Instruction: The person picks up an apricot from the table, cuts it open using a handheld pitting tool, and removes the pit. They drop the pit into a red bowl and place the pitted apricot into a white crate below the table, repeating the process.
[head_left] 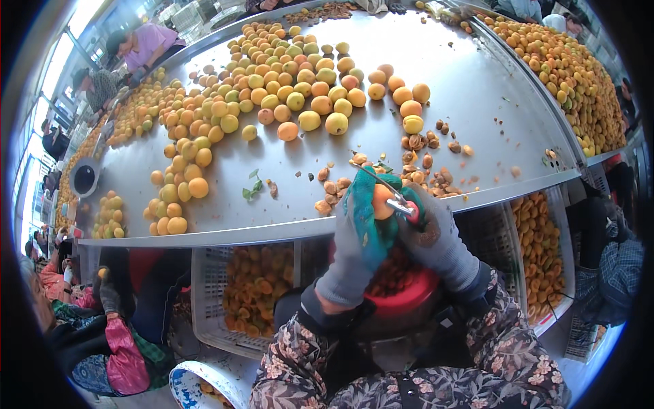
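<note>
My left hand (361, 228), in a grey glove with a green palm, is closed round an orange apricot (382, 200) at the near edge of the metal table. My right hand (439, 235), gloved alike, grips a thin metal hand tool (396, 204) with a red handle. The tool meets the apricot; its exact kind is hard to make out. Just beyond my hands lie brown apricot pits (436, 180) and fruit scraps. Whole apricots (272, 88) spread across the table farther off. Below my hands a red tub (414, 294) holds dark reddish-brown pieces.
Crates of orange fruit pieces stand under the table, a white crate (204, 300) left and another crate (558, 238) right. A white bucket (235, 388) is at lower left. Apricots are heaped (558, 68) beyond the right rim. Other people (150, 44) work along the left side.
</note>
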Demonstrator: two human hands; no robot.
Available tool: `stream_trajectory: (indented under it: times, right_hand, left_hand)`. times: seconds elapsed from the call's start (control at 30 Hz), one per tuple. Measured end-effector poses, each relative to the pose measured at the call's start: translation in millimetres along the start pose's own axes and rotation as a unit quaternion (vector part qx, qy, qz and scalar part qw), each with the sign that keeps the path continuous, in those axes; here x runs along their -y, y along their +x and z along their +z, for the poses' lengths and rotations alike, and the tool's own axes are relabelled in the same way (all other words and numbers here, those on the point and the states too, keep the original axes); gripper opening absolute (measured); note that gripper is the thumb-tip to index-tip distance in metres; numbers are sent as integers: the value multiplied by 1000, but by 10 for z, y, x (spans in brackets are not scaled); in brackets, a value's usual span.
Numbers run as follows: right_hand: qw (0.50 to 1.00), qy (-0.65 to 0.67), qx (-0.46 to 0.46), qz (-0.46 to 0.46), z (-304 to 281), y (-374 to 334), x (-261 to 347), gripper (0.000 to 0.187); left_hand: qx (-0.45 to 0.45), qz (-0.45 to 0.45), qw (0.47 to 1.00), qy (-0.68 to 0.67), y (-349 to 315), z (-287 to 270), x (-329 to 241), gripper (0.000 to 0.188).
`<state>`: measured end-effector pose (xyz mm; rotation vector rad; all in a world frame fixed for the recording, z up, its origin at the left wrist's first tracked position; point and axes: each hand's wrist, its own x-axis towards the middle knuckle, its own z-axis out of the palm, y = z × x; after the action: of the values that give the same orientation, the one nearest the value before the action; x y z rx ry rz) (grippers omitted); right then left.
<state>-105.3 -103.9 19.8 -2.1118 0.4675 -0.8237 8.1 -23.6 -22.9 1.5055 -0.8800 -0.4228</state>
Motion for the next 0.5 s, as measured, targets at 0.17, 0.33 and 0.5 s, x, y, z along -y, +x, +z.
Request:
stream_trajectory:
  times: [0.17,0.33,0.5]
  right_hand:
    - [999,-37,-13,20,113,-70,-100,21]
    - [998,38,-10,45,219,-87,-181,21]
    - [992,113,28,39,230,-78,-164,21]
  left_hand:
    - [26,-51,993,-104,0,9,-72,37]
    - [-130,61,981,-127,11,150,-312,21]
    - [-114,196,974,10,103,3,-214,19]
